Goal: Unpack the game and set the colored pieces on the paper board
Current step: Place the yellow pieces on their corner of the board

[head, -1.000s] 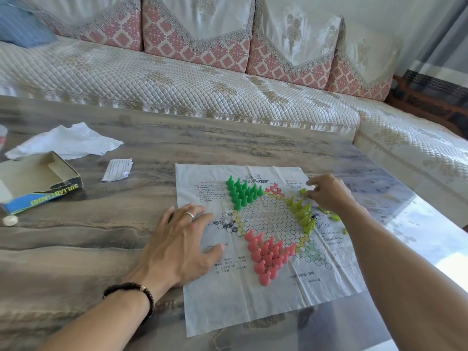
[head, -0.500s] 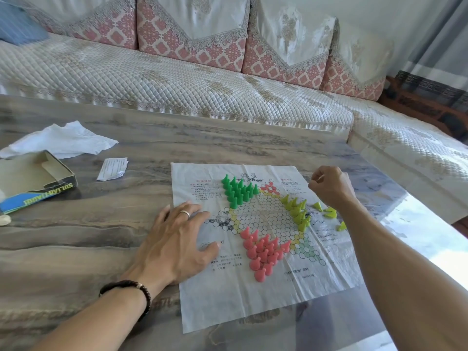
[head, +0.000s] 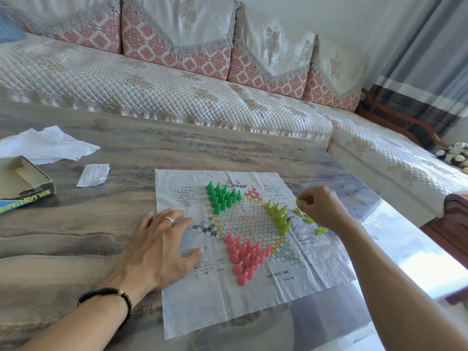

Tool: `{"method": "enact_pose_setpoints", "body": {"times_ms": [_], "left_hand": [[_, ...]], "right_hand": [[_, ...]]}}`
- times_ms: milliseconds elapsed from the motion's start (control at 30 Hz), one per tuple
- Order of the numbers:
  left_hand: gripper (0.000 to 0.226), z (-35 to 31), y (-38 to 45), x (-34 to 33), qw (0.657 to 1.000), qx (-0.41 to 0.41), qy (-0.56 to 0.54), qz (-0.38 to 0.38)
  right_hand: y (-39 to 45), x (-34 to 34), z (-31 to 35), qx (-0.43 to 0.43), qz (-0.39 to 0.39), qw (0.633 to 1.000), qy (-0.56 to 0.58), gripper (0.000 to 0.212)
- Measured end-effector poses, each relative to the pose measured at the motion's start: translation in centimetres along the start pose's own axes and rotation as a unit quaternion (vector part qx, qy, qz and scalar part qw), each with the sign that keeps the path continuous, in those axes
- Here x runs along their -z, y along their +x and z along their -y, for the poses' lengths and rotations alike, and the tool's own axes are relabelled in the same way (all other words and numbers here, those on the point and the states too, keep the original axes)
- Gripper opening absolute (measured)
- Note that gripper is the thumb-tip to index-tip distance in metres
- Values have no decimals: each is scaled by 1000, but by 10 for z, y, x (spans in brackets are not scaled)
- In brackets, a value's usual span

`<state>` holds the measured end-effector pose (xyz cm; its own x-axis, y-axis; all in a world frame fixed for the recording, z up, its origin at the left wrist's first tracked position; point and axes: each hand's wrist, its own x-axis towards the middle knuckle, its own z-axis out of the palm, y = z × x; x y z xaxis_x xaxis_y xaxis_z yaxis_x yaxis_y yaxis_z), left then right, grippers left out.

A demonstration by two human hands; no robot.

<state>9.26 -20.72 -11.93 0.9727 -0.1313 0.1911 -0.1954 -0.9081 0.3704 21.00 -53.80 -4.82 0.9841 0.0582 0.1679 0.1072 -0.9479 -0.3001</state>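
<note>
Right hand [head: 323,207] pinches a yellow-green piece [head: 299,200] just right of the yellow-green cluster [head: 278,215]; left hand [head: 162,249] flat on paper board [head: 228,305].

The left hand [head: 162,252] lies palm down with its fingers spread and nearly straight, the thumb splayed out toward the right. A plain silver ring [head: 168,219] sits on one finger, and a dark beaded bracelet [head: 111,298] circles the wrist. The bare left forearm runs back toward the lower left corner of the view.

The right hand [head: 323,209] is lifted, its back turned up and its fingers curled inward. Its grip is a pinch: the fingertips [head: 304,200] close on a small yellow-green plastic cone piece [head: 298,201] at the hand's left edge. The bare right forearm stretches diagonally from the wrist down to the lower right corner.
</note>
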Motion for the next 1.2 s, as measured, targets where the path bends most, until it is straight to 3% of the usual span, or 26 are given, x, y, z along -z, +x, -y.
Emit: {"method": "enact_pose_setpoints", "body": {"times_ms": [267, 533, 867, 1067, 1200], "left_hand": [[84, 0, 0, 0, 1000, -3, -9, -2], [84, 0, 0, 0, 1000, 0, -12, 0], [81, 0, -1, 1, 1000, 1, -14, 4], [79, 0, -1, 0, 1000, 0, -16, 5], [81, 0, -1, 0, 1000, 1, -15, 2]], "right_hand": [[-2, -9, 4, 2, 104, 994, -39, 15], [0, -20, 2, 0, 115, 992, -45, 15], [0, -15, -5, -3, 113, 993, -29, 15], [9, 4, -23, -30, 13, 997, -64, 23], [10, -2, -23, -37, 25, 995, -84, 14]]}}
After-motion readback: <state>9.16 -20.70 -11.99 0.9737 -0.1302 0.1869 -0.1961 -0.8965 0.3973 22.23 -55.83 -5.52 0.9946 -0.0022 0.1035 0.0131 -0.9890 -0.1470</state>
